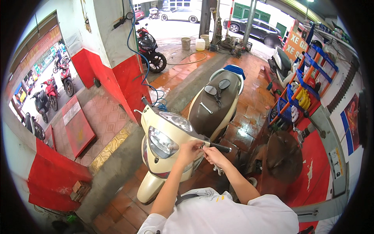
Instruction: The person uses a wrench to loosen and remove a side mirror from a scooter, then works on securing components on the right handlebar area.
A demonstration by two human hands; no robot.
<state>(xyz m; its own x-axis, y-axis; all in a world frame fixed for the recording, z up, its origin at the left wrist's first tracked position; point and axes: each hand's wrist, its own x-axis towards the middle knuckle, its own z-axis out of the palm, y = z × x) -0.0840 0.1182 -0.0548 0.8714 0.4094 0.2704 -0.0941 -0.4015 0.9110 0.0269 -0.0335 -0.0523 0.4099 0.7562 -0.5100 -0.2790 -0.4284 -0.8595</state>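
Observation:
A cream scooter (154,169) stands before me, its front toward me. At the base of its black handlebar grip (221,148), my left hand (189,151) is closed, fingertips pinched at a small dark part I cannot make out. Right beside it, my right hand (214,156) is closed too, its fingertips touching the same spot. Below my right palm pokes the metal end of a wrench (218,169); the rest is hidden by the hand. Another wrench (205,108) lies on the brown seat (200,121), near two detached mirrors (210,90).
A blue hose (145,74) hangs by the red-and-white pillar (120,43) and coils near the far handlebar. On the right stands a blue-and-orange rack (307,74) with bottles. A dark round stool (284,156) sits close by. A dark motorcycle (150,50) is parked behind the pillar.

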